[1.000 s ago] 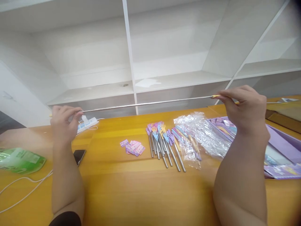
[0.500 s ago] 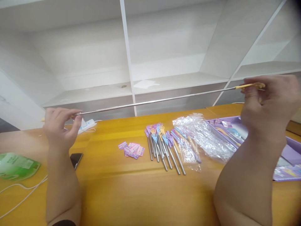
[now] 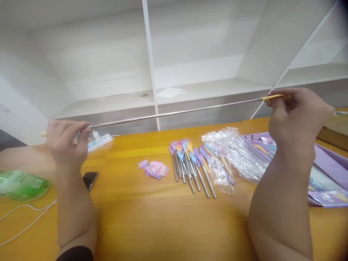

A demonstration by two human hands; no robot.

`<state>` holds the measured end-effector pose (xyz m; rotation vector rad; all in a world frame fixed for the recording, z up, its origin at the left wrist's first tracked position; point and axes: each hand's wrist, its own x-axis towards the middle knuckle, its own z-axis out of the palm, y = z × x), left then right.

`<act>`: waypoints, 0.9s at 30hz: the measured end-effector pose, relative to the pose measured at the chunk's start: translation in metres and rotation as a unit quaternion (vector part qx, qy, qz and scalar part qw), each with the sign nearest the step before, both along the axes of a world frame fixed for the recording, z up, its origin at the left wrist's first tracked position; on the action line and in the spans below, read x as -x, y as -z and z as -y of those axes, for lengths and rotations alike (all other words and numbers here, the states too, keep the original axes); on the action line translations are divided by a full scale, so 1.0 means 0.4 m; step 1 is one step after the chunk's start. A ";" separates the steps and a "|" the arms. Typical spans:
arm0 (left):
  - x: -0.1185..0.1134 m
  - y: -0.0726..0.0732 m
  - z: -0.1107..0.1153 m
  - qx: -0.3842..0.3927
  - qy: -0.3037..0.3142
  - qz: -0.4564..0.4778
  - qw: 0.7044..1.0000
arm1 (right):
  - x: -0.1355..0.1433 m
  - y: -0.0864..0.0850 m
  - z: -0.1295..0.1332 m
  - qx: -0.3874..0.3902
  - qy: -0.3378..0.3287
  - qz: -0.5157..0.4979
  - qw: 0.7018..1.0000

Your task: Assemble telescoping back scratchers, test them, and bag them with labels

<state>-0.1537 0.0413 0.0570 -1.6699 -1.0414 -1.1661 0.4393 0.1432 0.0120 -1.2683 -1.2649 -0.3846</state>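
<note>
A telescopic back scratcher [image 3: 174, 113] stretches between my two hands above the table, its silver rod drawn out long. My left hand [image 3: 66, 141] is closed around its handle end, whose yellow tip pokes out past the fingers. Pinched in my right hand [image 3: 297, 110] is the yellow claw end, partly hidden by the fingers. Below lie several more back scratchers [image 3: 187, 163] with purple, yellow, blue and pink claw heads on short metal rods. Small pink cards [image 3: 156, 169] are heaped to their left.
Clear plastic bags [image 3: 233, 156], some holding coloured handles, lie right of the pile beside a purple box [image 3: 333, 163]. At left are a green packet [image 3: 24, 185], a phone [image 3: 90, 180] and a white power strip [image 3: 102, 141] with cables. White shelving [image 3: 116, 103] stands behind the table.
My right hand has come a little to the left with the claw end, the rod now spanning slightly less width. The left hand keeps its hold, and the view has shifted slightly.
</note>
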 end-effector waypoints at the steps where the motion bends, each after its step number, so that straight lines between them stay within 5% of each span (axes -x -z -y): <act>1: 0.010 0.000 0.000 -0.008 -0.003 0.000 1.000 | 0.004 0.000 -0.001 -0.011 -0.002 0.008 1.000; 9: 0.032 -0.006 0.003 -0.059 -0.009 -0.044 0.997 | 0.006 -0.006 -0.012 -0.068 0.011 0.062 0.996; 13: -0.029 -0.003 0.004 -0.067 0.002 -0.075 0.995 | 0.022 -0.008 -0.017 -0.086 -0.002 0.110 0.990; 19: -0.150 0.018 0.017 0.005 -0.028 -0.044 0.999 | 0.139 -0.011 0.002 -0.099 -0.063 0.171 0.978; 27: -0.145 0.012 0.024 0.016 -0.028 -0.051 0.998 | 0.157 -0.011 0.029 -0.047 -0.097 0.191 0.976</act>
